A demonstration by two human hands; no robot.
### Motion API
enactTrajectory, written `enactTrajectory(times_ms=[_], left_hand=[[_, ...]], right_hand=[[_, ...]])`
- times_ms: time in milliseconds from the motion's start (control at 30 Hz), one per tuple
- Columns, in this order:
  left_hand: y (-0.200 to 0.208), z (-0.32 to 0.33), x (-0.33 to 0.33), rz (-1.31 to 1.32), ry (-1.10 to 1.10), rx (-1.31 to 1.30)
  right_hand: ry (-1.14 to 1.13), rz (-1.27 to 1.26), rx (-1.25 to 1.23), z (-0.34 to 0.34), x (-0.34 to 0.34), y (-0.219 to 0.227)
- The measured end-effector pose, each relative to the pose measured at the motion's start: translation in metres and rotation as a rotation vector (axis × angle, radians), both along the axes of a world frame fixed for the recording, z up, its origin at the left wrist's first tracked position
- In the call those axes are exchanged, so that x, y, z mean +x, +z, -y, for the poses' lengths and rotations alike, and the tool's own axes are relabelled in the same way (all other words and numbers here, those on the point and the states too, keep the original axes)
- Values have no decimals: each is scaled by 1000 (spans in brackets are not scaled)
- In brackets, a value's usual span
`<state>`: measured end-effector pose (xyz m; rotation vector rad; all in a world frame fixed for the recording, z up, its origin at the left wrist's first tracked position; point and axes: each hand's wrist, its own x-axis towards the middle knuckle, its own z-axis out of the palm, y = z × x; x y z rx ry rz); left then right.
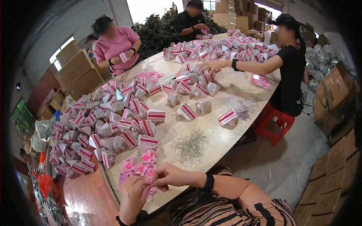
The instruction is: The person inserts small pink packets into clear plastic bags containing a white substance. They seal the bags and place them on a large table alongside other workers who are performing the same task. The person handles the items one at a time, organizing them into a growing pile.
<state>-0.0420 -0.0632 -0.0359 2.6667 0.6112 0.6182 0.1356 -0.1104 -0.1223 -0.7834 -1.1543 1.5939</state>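
My left hand (132, 194) and my right hand (171, 176) meet fingertip to fingertip above the near edge of the table. Both are closed in a pinch; what lies between the fingers is too small or hidden to make out. Just beyond and partly beneath them is a loose pile of pink printed tags (147, 156). To the right of the tags lies a heap of thin silvery wire pieces (191, 147). A large mound of glittery cake-slice ornaments (117, 124), pink and white striped, spreads along the left, with a few single cake-slice ornaments (228, 118) farther right.
The pale tabletop (166, 199) curves off to the right. A co-worker in black (288, 75) reaches across it from a red stool (277, 124). Two more people stand at the far side, one in a pink shirt (117, 45). Cardboard boxes (328, 177) line the right.
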Motion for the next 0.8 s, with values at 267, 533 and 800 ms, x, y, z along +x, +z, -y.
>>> enactTrajectory(times_ms=[267, 533, 800], left_hand=[[-34, -21, -2, 146, 65, -413], [-36, -34, -8, 45, 107, -954], [-38, -45, 23, -43, -6, -988]], right_hand=[[-524, 817, 859, 11, -4, 8], [-488, 1244, 1174, 17, -1, 17], [-625, 1276, 1059, 17, 17, 19]])
